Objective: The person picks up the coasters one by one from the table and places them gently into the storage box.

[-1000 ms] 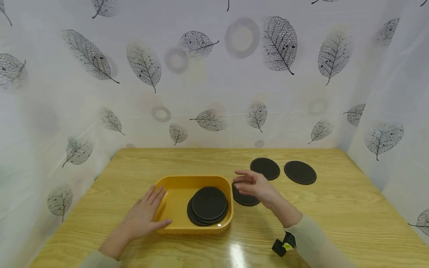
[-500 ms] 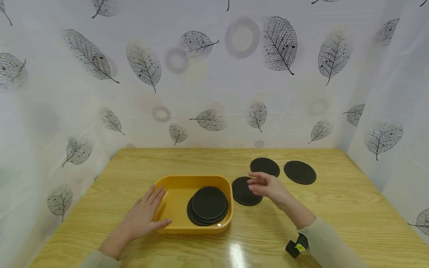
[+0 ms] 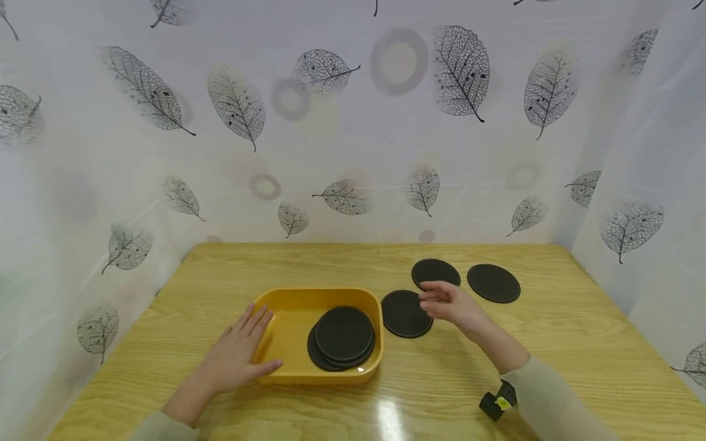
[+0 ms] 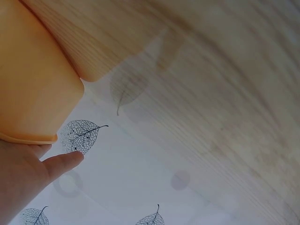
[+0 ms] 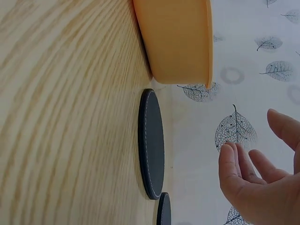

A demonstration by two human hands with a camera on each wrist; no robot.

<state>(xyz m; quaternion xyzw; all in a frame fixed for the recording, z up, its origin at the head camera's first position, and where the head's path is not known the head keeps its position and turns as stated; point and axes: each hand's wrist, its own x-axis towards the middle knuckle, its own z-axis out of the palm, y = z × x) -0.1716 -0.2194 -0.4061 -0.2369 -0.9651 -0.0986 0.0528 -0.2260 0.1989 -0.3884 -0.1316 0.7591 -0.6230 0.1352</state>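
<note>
A yellow rectangular tub (image 3: pixel 287 361) stands on the wooden table, with several round black coasters (image 3: pixel 344 334) piled in its right half. My left hand (image 3: pixel 234 355) rests on the tub's left rim, fingers spread and straight. In the left wrist view its thumb and a finger show beside the tub wall (image 4: pixel 37 79). My right hand (image 3: pixel 455 309) hovers with nothing in it, fingers loosely bent. It is just right of a black coaster (image 3: pixel 405 315) lying beside the tub. In the right wrist view that stitched coaster (image 5: pixel 152 143) lies flat, apart from the fingers.
Two more black coasters lie farther back: one coaster (image 3: pixel 436 274) behind my right hand, the other coaster (image 3: pixel 493 283) to its right. A white curtain (image 3: pixel 353 147) printed with leaves hangs behind the table and along both sides. A small black device (image 3: pixel 498 401) sits at my right wrist.
My right hand has moved right, away from the tub, uncovering the nearest coaster. My left hand, the tub and the coasters stay in place.
</note>
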